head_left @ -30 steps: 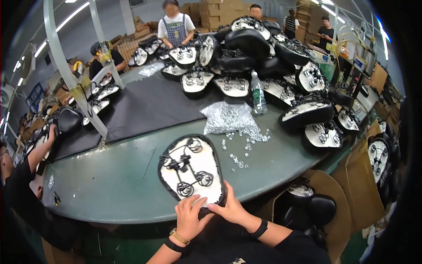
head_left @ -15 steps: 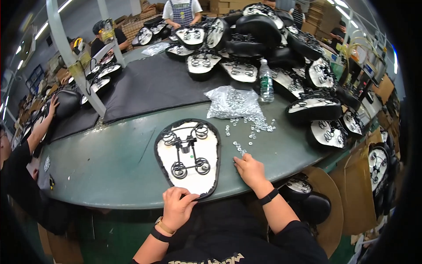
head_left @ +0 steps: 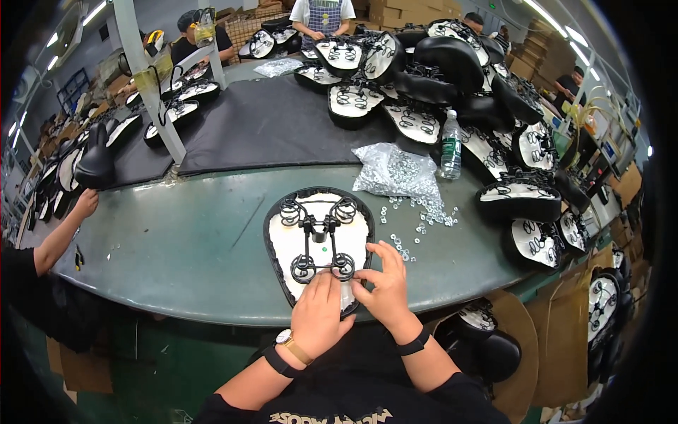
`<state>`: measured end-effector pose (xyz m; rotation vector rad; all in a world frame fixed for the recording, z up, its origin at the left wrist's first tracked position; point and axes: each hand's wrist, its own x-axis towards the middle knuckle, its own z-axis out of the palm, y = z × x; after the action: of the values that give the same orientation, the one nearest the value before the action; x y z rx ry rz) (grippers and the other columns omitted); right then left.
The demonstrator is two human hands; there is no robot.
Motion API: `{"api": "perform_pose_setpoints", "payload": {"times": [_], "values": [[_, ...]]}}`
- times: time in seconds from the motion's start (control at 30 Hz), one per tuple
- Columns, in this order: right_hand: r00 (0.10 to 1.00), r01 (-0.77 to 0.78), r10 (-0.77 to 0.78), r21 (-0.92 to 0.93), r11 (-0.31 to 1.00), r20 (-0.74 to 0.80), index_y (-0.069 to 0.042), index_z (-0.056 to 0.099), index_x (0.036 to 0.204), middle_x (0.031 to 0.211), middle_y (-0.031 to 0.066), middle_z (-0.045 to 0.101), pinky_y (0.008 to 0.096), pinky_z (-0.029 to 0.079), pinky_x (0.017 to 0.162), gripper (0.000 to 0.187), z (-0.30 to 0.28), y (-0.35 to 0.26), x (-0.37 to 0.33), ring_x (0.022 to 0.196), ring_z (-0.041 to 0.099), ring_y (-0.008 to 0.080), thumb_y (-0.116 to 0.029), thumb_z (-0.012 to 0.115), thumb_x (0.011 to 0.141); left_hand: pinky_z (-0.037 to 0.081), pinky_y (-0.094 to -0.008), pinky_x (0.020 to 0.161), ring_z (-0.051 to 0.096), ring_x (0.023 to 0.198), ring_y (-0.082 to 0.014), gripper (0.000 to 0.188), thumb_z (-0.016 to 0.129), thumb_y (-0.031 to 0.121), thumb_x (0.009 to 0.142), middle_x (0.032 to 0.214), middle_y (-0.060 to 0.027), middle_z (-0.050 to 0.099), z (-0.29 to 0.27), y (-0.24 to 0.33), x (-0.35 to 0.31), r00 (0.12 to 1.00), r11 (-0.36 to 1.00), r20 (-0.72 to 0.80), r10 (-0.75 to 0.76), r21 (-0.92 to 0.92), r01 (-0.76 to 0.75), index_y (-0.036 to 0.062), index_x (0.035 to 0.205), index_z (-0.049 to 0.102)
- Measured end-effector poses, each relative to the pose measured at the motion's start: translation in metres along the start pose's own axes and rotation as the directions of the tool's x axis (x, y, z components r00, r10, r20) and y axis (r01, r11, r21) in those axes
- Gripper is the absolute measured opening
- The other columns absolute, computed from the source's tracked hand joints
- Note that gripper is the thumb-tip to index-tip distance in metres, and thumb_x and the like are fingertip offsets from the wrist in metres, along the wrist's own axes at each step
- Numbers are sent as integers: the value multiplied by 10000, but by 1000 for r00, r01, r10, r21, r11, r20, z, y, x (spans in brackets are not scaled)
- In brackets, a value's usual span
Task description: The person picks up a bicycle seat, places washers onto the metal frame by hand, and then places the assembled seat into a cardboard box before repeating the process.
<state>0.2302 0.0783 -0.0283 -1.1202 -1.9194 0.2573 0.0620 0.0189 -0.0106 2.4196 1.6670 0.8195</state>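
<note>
A bicycle saddle (head_left: 321, 244) lies upside down in front of me, its white underside and black spring frame (head_left: 320, 230) facing up. The coils nearest me are between my hands. My left hand (head_left: 318, 311) rests on the narrow near part, fingers stretched out flat with the tips by the rear crossbar. Beside the near right coil, my right hand (head_left: 385, 286) pinches thumb and forefinger together, its other fingers raised; what sits in the pinch is too small to make out. Loose metal nuts or washers (head_left: 421, 227) are scattered right of the saddle, spilling from a clear plastic bag (head_left: 395, 169).
A water bottle (head_left: 450, 145) stands beside the bag. Piled saddles (head_left: 438, 85) fill the far right of the green table (head_left: 176, 247). A black mat (head_left: 268, 127) lies beyond. At the left is a co-worker's hand (head_left: 86, 203). A cardboard box (head_left: 561, 332) stands at right.
My right hand has moved from the loose hardware to the saddle's near right coil. My left hand has gone from the rim onto the underside. The co-worker's hand has come off a black saddle.
</note>
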Motion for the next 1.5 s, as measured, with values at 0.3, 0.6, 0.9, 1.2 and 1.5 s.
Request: {"api": "perform_pose_setpoints", "payload": {"times": [0.3, 0.6, 0.9, 1.2, 1.5], "values": [[999, -37, 37, 20, 999, -23, -80, 722, 791, 1409, 180, 560, 512, 340, 1134, 131, 20, -2, 0, 1380, 428, 418, -107, 815, 703, 484, -421, 1032, 585, 1211, -363, 816, 838, 287, 664, 1281, -209, 586, -8, -24, 1, 999, 998, -43, 8, -60, -11, -31, 1352, 537], [999, -36, 36, -6, 999, -31, -60, 717, 821, 1368, 172, 568, 520, 341, 1111, 116, 48, -15, 9, 1325, 418, 419, -74, 773, 721, 534, -411, 956, 622, 1157, -338, 804, 842, 282, 644, 1305, -172, 579, -23, -59, -2, 997, 991, 21, 72, -114, -69, 55, 1357, 548], [996, -89, 88, -55, 994, -22, -76, 735, 924, 1387, 104, 560, 537, 334, 1097, 166, 63, -8, 10, 1370, 380, 387, -78, 739, 759, 514, -402, 945, 601, 1121, -311, 793, 867, 355, 628, 1203, -144, 581, -16, -47, 2, 999, 999, -20, 37, 14, -37, 58, 1312, 597], [995, -95, 94, -33, 995, -46, -109, 778, 884, 1368, 91, 598, 529, 338, 1093, 127, 62, -3, 10, 1390, 392, 371, -119, 734, 766, 521, -420, 915, 620, 1053, -326, 737, 862, 367, 624, 1136, -155, 605, 6, -40, 3, 986, 997, -163, -40, 66, 52, 37, 1239, 627], [995, 96, -96, -19, 995, -1, -127, 777, 985, 1414, 131, 572, 528, 375, 1111, 242, 59, 12, 7, 1365, 423, 425, -243, 778, 773, 445, -478, 1028, 540, 1194, -366, 721, 797, 402, 698, 1253, -162, 588, 1, -39, -2, 995, 996, -63, -80, 36, 82, 71, 1309, 605]]}}
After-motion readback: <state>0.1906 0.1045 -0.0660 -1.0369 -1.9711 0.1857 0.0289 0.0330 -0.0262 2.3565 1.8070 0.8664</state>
